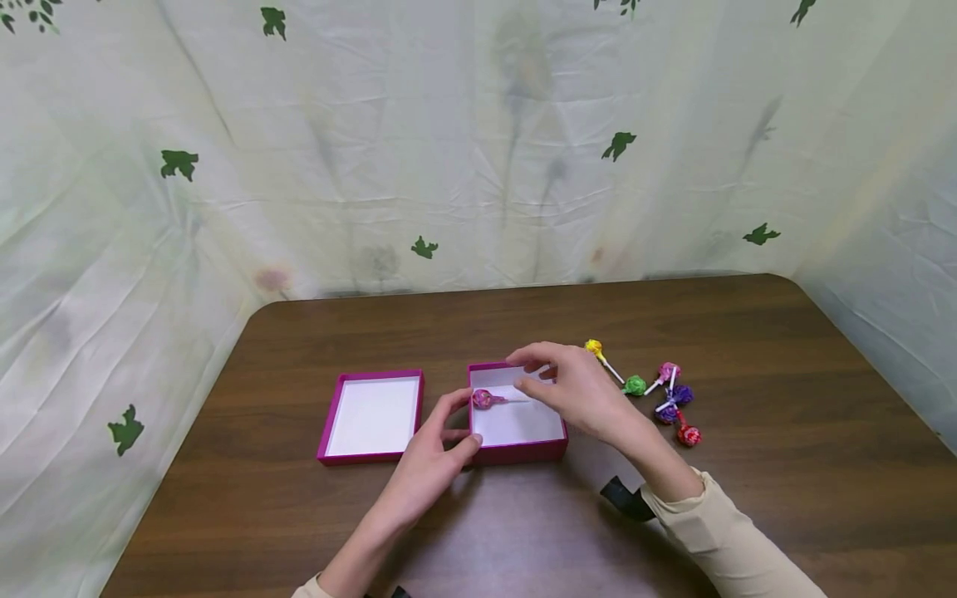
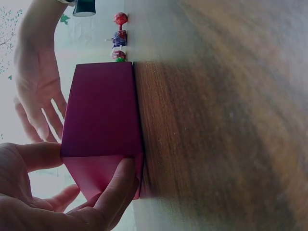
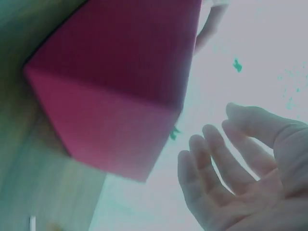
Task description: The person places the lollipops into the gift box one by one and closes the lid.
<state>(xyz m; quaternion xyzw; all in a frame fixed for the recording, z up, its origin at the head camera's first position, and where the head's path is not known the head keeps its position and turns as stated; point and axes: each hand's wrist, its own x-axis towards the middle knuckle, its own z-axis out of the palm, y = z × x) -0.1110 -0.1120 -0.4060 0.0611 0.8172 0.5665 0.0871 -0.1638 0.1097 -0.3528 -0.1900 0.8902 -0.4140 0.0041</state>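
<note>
A magenta box [image 1: 521, 453] with a white inside stands uncovered at the middle of the table. One pink-wrapped lollipop [image 1: 486, 399] lies in it near the left wall, its stick pointing right. Against the box's left side rests my left hand [image 1: 429, 457]; in the left wrist view its thumb touches the top corner and a finger [image 2: 115, 185] presses the side wall. Over the box's right part hovers my right hand [image 1: 579, 390]. Its fingers are relaxed and hold nothing, as the right wrist view shows beside the box [image 3: 106, 120].
A shallow magenta lid [image 1: 374, 415], white inside, lies to the left of the box. Several wrapped lollipops are scattered right of it: yellow [image 1: 594, 347], green [image 1: 635, 385], pink [image 1: 668, 373], purple [image 1: 682, 394] and red [image 1: 689, 435]. A patterned cloth [image 1: 478, 149] hangs behind the table.
</note>
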